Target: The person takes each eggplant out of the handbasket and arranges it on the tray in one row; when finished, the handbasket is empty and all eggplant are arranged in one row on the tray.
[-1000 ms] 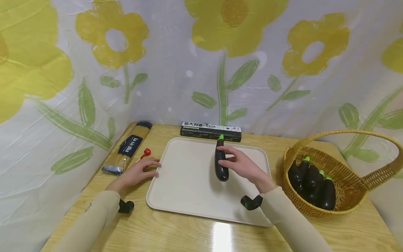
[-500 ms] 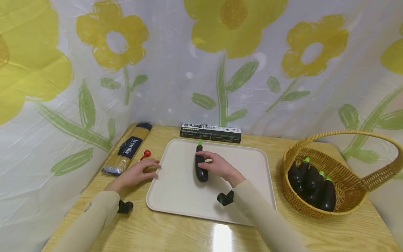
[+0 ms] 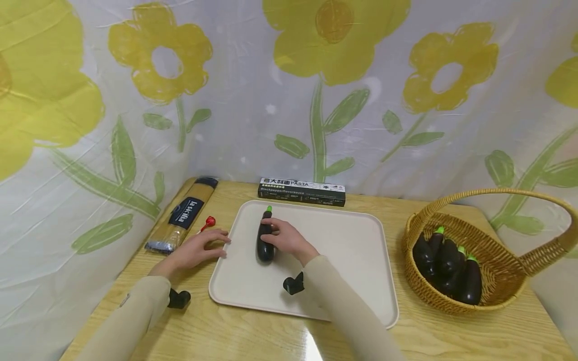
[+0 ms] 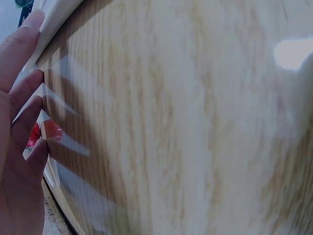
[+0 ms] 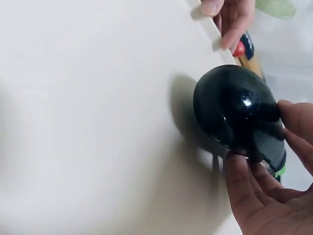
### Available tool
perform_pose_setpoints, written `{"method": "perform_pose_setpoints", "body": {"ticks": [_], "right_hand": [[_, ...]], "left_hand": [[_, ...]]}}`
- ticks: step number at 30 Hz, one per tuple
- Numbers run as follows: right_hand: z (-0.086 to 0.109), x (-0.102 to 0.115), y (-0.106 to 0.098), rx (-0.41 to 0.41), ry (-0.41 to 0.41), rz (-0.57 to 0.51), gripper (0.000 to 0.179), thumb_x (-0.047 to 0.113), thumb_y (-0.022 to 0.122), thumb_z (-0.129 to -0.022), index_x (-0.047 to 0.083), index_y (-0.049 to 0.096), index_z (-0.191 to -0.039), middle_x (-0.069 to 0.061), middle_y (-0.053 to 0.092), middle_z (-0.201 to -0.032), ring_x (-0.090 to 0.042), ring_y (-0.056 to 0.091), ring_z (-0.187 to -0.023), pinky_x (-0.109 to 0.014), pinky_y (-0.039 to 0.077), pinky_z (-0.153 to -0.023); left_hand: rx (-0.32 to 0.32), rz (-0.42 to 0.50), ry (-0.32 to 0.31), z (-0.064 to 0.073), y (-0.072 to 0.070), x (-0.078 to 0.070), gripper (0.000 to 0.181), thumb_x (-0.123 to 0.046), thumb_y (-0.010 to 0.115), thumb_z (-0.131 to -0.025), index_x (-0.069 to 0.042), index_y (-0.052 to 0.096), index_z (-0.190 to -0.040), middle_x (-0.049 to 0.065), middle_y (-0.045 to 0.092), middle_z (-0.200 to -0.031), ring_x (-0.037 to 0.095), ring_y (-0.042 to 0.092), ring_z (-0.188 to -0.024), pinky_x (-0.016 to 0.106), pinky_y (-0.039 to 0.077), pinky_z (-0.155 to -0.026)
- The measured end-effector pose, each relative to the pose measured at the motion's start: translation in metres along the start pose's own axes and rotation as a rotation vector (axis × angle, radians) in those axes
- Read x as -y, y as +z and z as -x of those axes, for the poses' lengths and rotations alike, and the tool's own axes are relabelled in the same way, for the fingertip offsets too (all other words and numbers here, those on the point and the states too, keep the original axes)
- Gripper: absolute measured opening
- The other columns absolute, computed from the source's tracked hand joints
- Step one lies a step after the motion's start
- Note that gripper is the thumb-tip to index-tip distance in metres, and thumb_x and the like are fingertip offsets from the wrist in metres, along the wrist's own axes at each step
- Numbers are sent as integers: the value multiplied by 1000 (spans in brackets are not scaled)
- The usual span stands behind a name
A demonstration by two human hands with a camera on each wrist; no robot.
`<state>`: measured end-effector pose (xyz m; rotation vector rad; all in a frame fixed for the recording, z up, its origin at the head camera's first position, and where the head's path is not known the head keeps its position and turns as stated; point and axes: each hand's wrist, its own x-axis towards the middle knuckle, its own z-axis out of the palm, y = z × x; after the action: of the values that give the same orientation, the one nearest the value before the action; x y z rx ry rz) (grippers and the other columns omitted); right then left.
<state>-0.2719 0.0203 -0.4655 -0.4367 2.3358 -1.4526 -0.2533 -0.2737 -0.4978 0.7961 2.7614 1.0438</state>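
Note:
An eggplant (image 3: 265, 240), dark with a bright green stem, is pinched between the thumb and fingers of my right hand (image 3: 289, 240) over the left part of the white tray (image 3: 325, 260). Its rounded end faces the right wrist view, where the eggplant (image 5: 234, 107) casts a shadow on the tray beneath. My left hand (image 3: 198, 248) rests with relaxed fingers at the tray's left rim. In the left wrist view, fingertips of the left hand (image 4: 19, 98) come down on the wooden table (image 4: 171, 107) and the thumb lies at the tray's edge.
Several more eggplants (image 3: 471, 281) lie in a wicker basket (image 3: 506, 265) with a tall handle at the right. A pasta box (image 3: 301, 193) stands behind the tray. Left of the tray are a packet of spaghetti (image 3: 185, 213) and a red lollipop (image 3: 209, 221). A flowered curtain hangs behind.
My right hand has carried the eggplant leftward across the tray, from its right half to near its left side. The left hand has stayed in place.

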Motion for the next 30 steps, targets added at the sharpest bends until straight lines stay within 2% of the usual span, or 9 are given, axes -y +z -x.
{"method": "perform_pose_setpoints", "body": {"ticks": [6,11,16,20,26,30], "right_hand": [[-3,8,10,-5,-5,25,46,19,65,-94,14,54,-139,-15,60,-126,-28,59,-116,-37,52,-90],[-5,6,15,-3,-10,63,46,21,66,-94,15,55,-139,-14,61,-125,-27,60,-114,-36,52,-89],[-3,7,14,-5,-33,151,44,23,64,-94,14,57,-137,-13,61,-129,-26,60,-113,-36,50,-92],[1,10,11,16,-65,174,45,22,65,-93,11,58,-136,-14,60,-131,-27,60,-116,-37,49,-95],[6,13,9,35,-42,213,46,22,69,-91,12,58,-135,-17,61,-128,-28,55,-119,-38,45,-97],[6,13,12,32,-32,189,45,24,68,-92,12,59,-134,-19,62,-124,-27,59,-109,-35,49,-89]], "left_hand": [[9,12,-18,0,0,-1,32,-27,72,-89,-14,67,-119,18,52,-140,41,40,-135,59,29,-110],[15,8,-21,-1,1,1,32,-29,72,-90,-15,67,-119,18,51,-141,41,41,-134,60,29,-110],[19,26,-24,-1,1,3,32,-30,72,-90,-16,67,-118,18,51,-141,40,42,-133,59,30,-109],[23,32,-27,-1,0,3,32,-32,71,-90,-16,67,-118,18,51,-141,41,42,-133,60,31,-109],[24,33,-28,-2,0,2,31,-29,72,-90,-15,67,-118,19,51,-140,41,42,-133,61,30,-108],[25,29,-34,-2,0,1,32,-30,72,-89,-16,67,-118,18,51,-140,41,42,-133,60,30,-109]]}}
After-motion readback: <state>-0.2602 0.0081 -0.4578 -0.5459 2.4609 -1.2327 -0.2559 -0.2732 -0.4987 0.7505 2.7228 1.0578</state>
